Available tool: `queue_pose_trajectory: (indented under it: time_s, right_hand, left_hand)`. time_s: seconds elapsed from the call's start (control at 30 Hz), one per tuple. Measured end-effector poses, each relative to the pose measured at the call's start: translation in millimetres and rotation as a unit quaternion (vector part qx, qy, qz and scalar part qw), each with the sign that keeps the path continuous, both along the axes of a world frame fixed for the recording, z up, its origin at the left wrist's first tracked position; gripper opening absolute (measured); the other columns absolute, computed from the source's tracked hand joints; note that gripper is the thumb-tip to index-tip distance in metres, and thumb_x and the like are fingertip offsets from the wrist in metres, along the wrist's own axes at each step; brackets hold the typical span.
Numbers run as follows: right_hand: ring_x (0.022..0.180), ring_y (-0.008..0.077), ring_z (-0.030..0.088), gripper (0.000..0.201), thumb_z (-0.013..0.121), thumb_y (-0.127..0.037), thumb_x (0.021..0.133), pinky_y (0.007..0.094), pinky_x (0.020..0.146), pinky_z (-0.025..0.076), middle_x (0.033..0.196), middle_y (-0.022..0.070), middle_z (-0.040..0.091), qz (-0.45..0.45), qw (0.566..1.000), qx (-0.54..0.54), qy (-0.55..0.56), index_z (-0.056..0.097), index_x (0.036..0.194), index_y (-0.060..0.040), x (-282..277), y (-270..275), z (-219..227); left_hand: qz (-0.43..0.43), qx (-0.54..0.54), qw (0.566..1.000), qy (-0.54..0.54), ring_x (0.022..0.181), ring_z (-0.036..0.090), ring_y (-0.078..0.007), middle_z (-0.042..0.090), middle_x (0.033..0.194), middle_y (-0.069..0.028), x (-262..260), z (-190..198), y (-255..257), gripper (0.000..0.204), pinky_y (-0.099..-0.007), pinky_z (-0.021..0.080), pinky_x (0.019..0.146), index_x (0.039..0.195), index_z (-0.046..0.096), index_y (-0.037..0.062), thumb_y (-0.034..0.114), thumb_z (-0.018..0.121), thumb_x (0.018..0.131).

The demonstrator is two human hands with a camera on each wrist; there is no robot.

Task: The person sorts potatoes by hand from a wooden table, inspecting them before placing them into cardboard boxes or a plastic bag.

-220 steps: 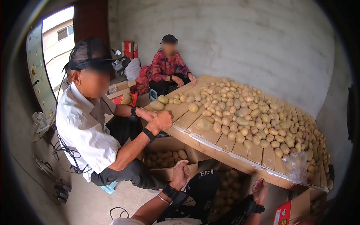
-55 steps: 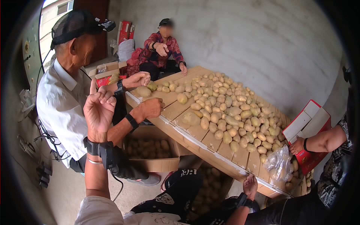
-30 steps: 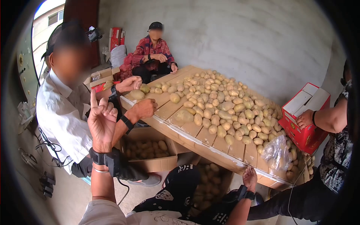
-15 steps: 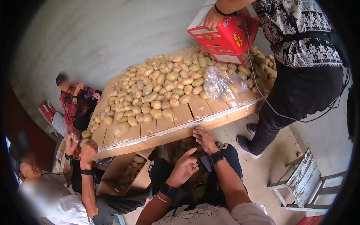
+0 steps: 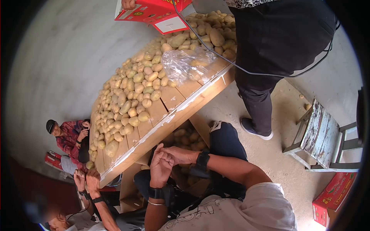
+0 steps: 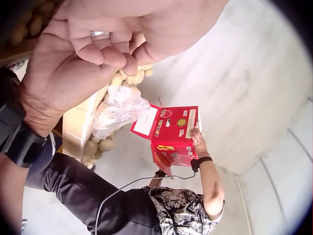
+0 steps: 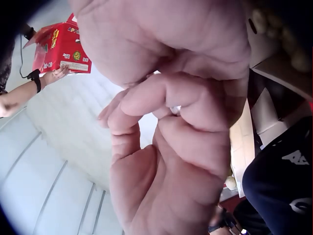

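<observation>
My left hand (image 5: pixel 160 165) is raised beside the tabletop's front edge, its fingers bent toward the palm. My right hand (image 5: pixel 181 155) meets it at the fingers, and the two overlap. No object shows clearly between them; a small shiny spot appears among the fingers in both wrist views. How the right fingers lie is partly hidden. Beyond the hands, potatoes (image 5: pixel 130 96) cover much of the cardboard-topped table (image 5: pixel 158 112), with a clear plastic bag (image 5: pixel 184 64) near its edge.
A standing person in dark trousers (image 5: pixel 258 96) holds a red box (image 5: pixel 156 11) over the potatoes. A worn chair (image 5: pixel 322 131) and another red box (image 5: pixel 335 196) are at the right. Two people sit at the left. A cable (image 5: pixel 216 53) crosses the potatoes.
The view has swung right. My hands, apart half a second ago, now touch. The standing person's red box moved from beside the table to over the potatoes.
</observation>
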State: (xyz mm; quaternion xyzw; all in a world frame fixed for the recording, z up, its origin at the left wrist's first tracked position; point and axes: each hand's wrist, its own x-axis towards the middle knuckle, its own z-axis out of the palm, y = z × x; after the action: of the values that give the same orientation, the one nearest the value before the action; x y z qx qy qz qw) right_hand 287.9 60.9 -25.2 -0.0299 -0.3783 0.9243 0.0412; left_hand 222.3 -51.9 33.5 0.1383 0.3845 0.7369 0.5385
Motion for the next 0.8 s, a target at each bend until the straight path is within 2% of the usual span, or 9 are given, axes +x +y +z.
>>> queue_pose_trajectory:
  time_s: [0.07, 0.13, 0.17, 0.2, 0.27, 0.37, 0.5, 0.63, 0.8]
  right_hand:
    - [0.085, 0.0138, 0.055, 0.041, 0.050, -0.043, 0.091, 0.0257, 0.072, 0.046, 0.095, 0.0049, 0.059, -0.008, 1.000, 0.012, 0.028, 0.053, 0.109, -0.0068, 15, -5, 0]
    - [0.078, 0.0125, 0.055, 0.041, 0.048, -0.043, 0.091, 0.0263, 0.071, 0.046, 0.092, 0.0055, 0.060, -0.042, 0.998, -0.035, -0.043, 0.053, 0.109, -0.0062, 26, 8, 23]
    - [0.075, 0.0115, 0.055, 0.039, 0.047, -0.042, 0.092, 0.0265, 0.069, 0.047, 0.091, 0.0051, 0.062, -0.081, 0.994, -0.056, -0.036, 0.053, 0.107, -0.0066, 25, 14, 21]
    - [0.075, 0.0115, 0.055, 0.039, 0.047, -0.042, 0.092, 0.0265, 0.069, 0.047, 0.091, 0.0051, 0.062, -0.088, 0.994, -0.044, -0.045, 0.053, 0.107, -0.0066, 28, 25, 20]
    - [0.076, 0.0113, 0.056, 0.037, 0.048, -0.042, 0.092, 0.0263, 0.069, 0.047, 0.091, 0.0042, 0.063, -0.198, 0.977, -0.082, -0.011, 0.054, 0.105, -0.0080, 29, 41, 17]
    - [0.077, 0.0120, 0.057, 0.027, 0.046, -0.033, 0.093, 0.0255, 0.068, 0.047, 0.094, 0.0045, 0.063, -0.291, 0.948, -0.114, -0.065, 0.054, 0.102, -0.0096, 32, 68, 7]
    - [0.076, 0.0130, 0.057, 0.024, 0.046, -0.030, 0.093, 0.0263, 0.067, 0.047, 0.095, 0.0055, 0.064, -0.306, 0.945, -0.095, -0.068, 0.054, 0.102, -0.0089, 29, 71, -10]
    - [0.071, 0.0139, 0.057, 0.024, 0.050, -0.031, 0.091, 0.0264, 0.062, 0.045, 0.092, 0.0065, 0.065, -0.297, 0.943, -0.065, -0.134, 0.055, 0.100, -0.0092, 17, 77, -35]
    - [0.072, 0.0130, 0.058, 0.023, 0.051, -0.033, 0.091, 0.0265, 0.062, 0.048, 0.093, 0.0039, 0.065, -0.284, 0.937, -0.027, -0.201, 0.057, 0.099, -0.0126, 9, 82, -54]
  left_hand:
    - [0.008, -0.006, 1.000, 0.002, 0.071, 0.045, -0.0088, 0.044, 0.075, 0.0035, 38, 1, 0, 0.033, -0.0233, 0.039, 0.066, 0.117, 0.051, 0.0130, 0.007, 0.052, 0.085]
    - [-0.040, -0.107, 0.993, 0.008, 0.071, 0.046, -0.0088, 0.045, 0.074, 0.0033, 62, -1, 3, 0.036, -0.0232, 0.039, 0.066, 0.120, 0.048, 0.0144, 0.008, 0.052, 0.085]
    - [-0.047, -0.091, 0.994, 0.037, 0.070, 0.047, -0.0091, 0.047, 0.073, 0.0030, 71, 4, 3, 0.034, -0.0244, 0.040, 0.066, 0.118, 0.050, 0.0133, 0.008, 0.053, 0.084]
    - [-0.053, -0.079, 0.995, 0.028, 0.070, 0.047, -0.0091, 0.047, 0.073, 0.0030, 70, 4, 6, 0.034, -0.0244, 0.040, 0.066, 0.118, 0.050, 0.0133, 0.008, 0.053, 0.084]
    - [-0.055, -0.107, 0.993, -0.001, 0.068, 0.048, -0.0097, 0.049, 0.073, 0.0024, 49, 6, -5, 0.031, -0.0256, 0.043, 0.067, 0.115, 0.053, 0.0112, 0.008, 0.055, 0.084]
    - [-0.001, -0.060, 0.997, -0.038, 0.069, 0.050, -0.0103, 0.053, 0.076, 0.0005, 25, 9, -24, 0.025, -0.0262, 0.044, 0.068, 0.107, 0.055, 0.0083, 0.005, 0.056, 0.082]
    - [0.048, -0.023, 0.996, -0.073, 0.067, 0.052, -0.0108, 0.053, 0.073, 0.0014, 4, 13, -45, 0.021, -0.0262, 0.045, 0.066, 0.103, 0.056, 0.0093, 0.007, 0.057, 0.082]
    - [0.115, 0.049, 0.987, -0.102, 0.065, 0.051, -0.0101, 0.053, 0.073, 0.0021, -16, 27, -68, 0.016, -0.0252, 0.044, 0.066, 0.098, 0.056, 0.0102, 0.008, 0.058, 0.082]
    - [0.212, 0.099, 0.959, -0.162, 0.062, 0.050, -0.0102, 0.054, 0.072, 0.0010, -54, 13, -98, 0.018, -0.0239, 0.043, 0.060, 0.099, 0.055, 0.0095, 0.005, 0.058, 0.081]
